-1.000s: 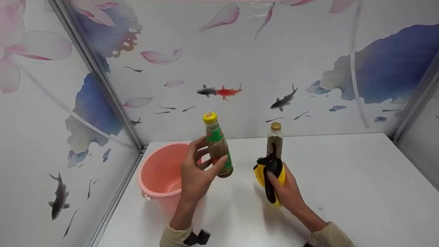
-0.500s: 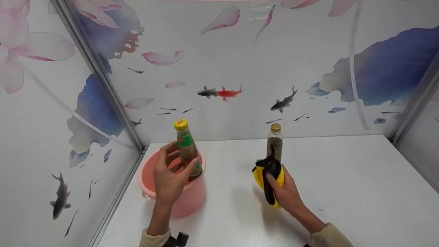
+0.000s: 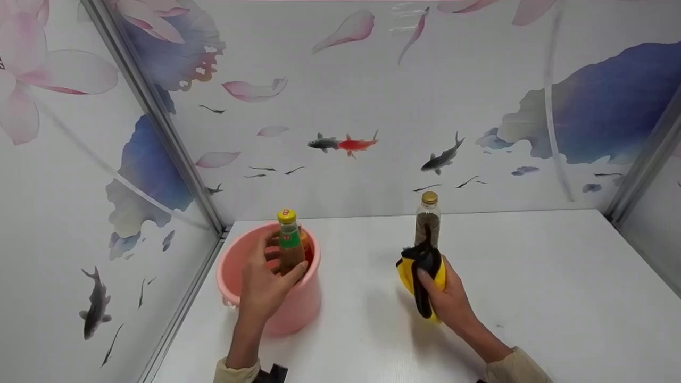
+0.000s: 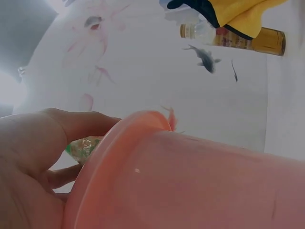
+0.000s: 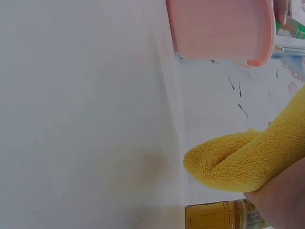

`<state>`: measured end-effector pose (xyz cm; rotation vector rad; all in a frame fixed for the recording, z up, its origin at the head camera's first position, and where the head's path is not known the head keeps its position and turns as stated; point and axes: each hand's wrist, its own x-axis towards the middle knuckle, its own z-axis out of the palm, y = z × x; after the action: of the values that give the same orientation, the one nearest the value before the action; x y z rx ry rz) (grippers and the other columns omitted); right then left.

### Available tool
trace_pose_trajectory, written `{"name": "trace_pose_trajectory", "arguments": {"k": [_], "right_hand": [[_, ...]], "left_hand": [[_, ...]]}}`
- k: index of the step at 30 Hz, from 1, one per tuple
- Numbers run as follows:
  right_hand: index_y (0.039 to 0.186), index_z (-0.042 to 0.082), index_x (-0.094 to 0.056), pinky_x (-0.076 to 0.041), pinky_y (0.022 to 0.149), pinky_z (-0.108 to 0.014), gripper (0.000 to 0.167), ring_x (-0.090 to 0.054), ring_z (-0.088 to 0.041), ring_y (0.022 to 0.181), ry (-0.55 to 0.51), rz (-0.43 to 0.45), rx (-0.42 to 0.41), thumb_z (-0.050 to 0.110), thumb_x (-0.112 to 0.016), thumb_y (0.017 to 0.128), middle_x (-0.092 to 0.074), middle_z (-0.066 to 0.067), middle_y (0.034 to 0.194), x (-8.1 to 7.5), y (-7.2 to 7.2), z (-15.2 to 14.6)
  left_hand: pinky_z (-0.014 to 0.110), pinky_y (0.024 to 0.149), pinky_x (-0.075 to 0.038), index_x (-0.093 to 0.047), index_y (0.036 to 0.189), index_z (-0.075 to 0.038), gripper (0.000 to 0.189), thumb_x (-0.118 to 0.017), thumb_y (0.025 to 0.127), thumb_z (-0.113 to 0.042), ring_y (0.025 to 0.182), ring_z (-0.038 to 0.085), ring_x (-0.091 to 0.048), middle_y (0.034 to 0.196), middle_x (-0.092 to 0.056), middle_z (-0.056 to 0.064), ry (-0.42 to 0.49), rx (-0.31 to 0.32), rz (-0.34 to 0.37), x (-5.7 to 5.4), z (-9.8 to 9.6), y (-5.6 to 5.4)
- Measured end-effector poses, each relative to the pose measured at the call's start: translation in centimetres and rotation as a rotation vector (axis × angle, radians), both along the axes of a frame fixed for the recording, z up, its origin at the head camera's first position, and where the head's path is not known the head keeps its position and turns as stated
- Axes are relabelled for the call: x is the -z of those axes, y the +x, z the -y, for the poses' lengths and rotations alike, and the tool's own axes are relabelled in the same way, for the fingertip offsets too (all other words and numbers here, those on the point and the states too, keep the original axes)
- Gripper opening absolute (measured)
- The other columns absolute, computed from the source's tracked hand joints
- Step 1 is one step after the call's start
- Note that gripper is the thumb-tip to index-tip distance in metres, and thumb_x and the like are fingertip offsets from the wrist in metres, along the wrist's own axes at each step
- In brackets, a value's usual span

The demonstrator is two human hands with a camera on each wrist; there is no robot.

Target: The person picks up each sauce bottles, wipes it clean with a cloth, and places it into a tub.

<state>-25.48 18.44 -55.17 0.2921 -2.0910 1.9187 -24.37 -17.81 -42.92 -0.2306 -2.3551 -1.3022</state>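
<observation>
My left hand (image 3: 260, 284) grips a glass sauce bottle (image 3: 290, 242) with a yellow cap and green label. The bottle stands nearly upright at the mouth of a pink bucket (image 3: 295, 308), its lower part hidden by my fingers and the rim. In the left wrist view, my fingers and a bit of the bottle (image 4: 83, 149) show behind the bucket's rim. A folded yellow and black cloth (image 3: 423, 274) is held in my right hand (image 3: 452, 298); its yellow side looks fluffy in the right wrist view. Just behind it stands a second glass bottle (image 3: 428, 221) with a gold cap.
Inside the bucket, an orange-red object (image 3: 306, 242) shows behind the sauce bottle. The white table (image 3: 532, 276) meets a back wall (image 3: 372, 186) and a left side wall (image 3: 64, 213), both printed with fish and petals.
My left hand has carried the sauce bottle leftward over the bucket, then lowered it to the mouth and turned it more upright. My right hand with the cloth has barely moved.
</observation>
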Motion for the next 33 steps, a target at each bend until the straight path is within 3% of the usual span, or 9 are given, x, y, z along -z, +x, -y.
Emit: {"name": "trace_pose_trajectory", "arguments": {"k": [8, 15, 25, 33], "right_hand": [[0.142, 0.013, -0.058, -0.061, 0.087, -0.027, 0.034, -0.067, -0.023, 0.099, 0.01, 0.0, 0.0, 0.018, -0.067, 0.109, -0.068, -0.008, 0.117, 0.0, 0.1, -0.5], [0.14, 0.012, -0.059, -0.061, 0.085, -0.027, 0.033, -0.067, -0.022, 0.097, 0.015, -0.008, 0.009, 0.016, -0.067, 0.108, -0.068, -0.008, 0.115, 0.1, 0.1, -0.5], [0.138, 0.01, -0.059, -0.061, 0.083, -0.028, 0.031, -0.068, -0.021, 0.094, -0.007, 0.004, 0.016, 0.016, -0.067, 0.108, -0.068, -0.009, 0.112, -0.4, 0.1, -0.4], [0.138, 0.013, -0.058, -0.062, 0.084, -0.028, 0.031, -0.068, -0.022, 0.096, 0.011, 0.031, 0.031, 0.021, -0.067, 0.109, -0.067, -0.01, 0.114, -0.5, 0.1, -0.9]], "left_hand": [[0.049, 0.099, -0.064, -0.06, 0.142, -0.011, 0.066, -0.094, 0.086, -0.018, 0.118, 0.03, -0.073, 0.136, -0.072, 0.01, -0.086, -0.039, 0.114, 0.0, -0.3, 0.1], [0.05, 0.101, -0.063, -0.06, 0.141, -0.011, 0.06, -0.091, 0.089, -0.015, 0.119, 0.031, -0.073, 0.136, -0.073, 0.012, -0.086, -0.061, 0.11, 0.1, -0.6, -0.1], [0.046, 0.099, -0.064, -0.065, 0.137, -0.015, 0.056, -0.092, 0.088, -0.015, 0.12, 0.025, -0.073, 0.132, -0.075, 0.002, -0.066, -0.046, 0.003, -0.1, -0.5, -0.2], [0.044, 0.098, -0.065, -0.071, 0.129, -0.011, 0.046, -0.091, 0.088, -0.012, 0.117, 0.021, -0.074, 0.123, -0.078, -0.001, 0.001, -0.053, -0.281, 0.0, -2.3, -0.3]]}}
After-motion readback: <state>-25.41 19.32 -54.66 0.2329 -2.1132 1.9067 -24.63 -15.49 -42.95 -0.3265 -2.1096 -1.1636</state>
